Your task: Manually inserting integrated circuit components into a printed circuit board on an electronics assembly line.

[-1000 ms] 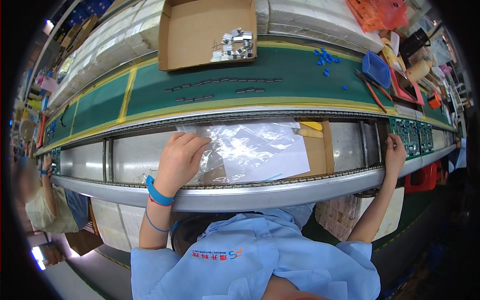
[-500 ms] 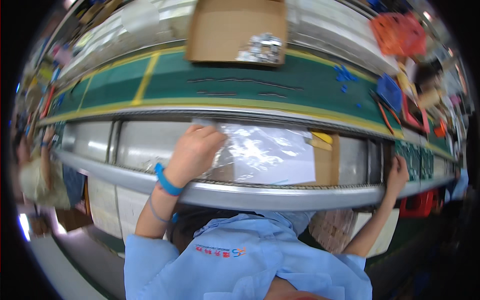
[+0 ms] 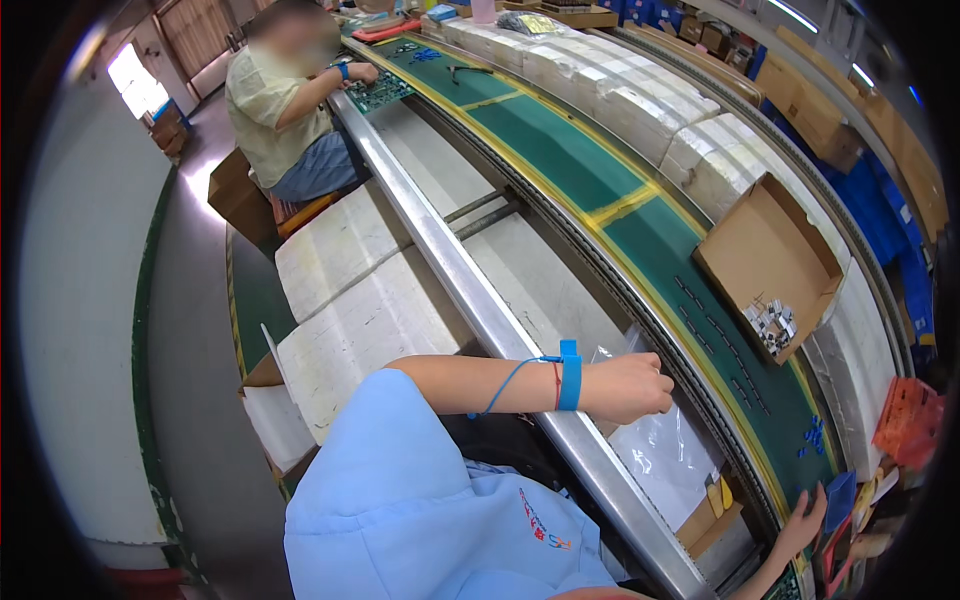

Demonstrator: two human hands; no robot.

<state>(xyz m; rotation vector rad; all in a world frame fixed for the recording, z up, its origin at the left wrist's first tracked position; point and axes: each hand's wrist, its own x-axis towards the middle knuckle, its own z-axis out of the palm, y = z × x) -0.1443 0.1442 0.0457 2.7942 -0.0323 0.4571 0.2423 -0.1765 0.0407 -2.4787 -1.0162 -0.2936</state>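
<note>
My left hand [image 3: 628,388], with a blue wrist strap [image 3: 570,376] and cord, hovers above the rail frame with its fingers curled in. Whatever those fingers may hold is hidden. Below it a clear plastic bag [image 3: 655,440] lies over a white sheet, beside a yellow-handled tool [image 3: 719,494]. At the lower right my right hand [image 3: 803,522] is beside a small blue bin [image 3: 840,500], fingers apart. Blue small parts [image 3: 812,436] lie on the green belt just beyond it. Further along are rows of dark thin strips [image 3: 722,340].
An open cardboard box [image 3: 775,235] with metal pieces [image 3: 772,325] stands across the belt [image 3: 650,235]. A metal rail [image 3: 470,285] runs before me. A co-worker [image 3: 285,115] handles green circuit boards [image 3: 378,92] at the far left. An orange-red bag [image 3: 908,422] sits at right.
My view has swung left, bringing the co-worker and aisle into sight. My right hand has left the circuit boards by the rail for the blue bin. My left hand stays curled.
</note>
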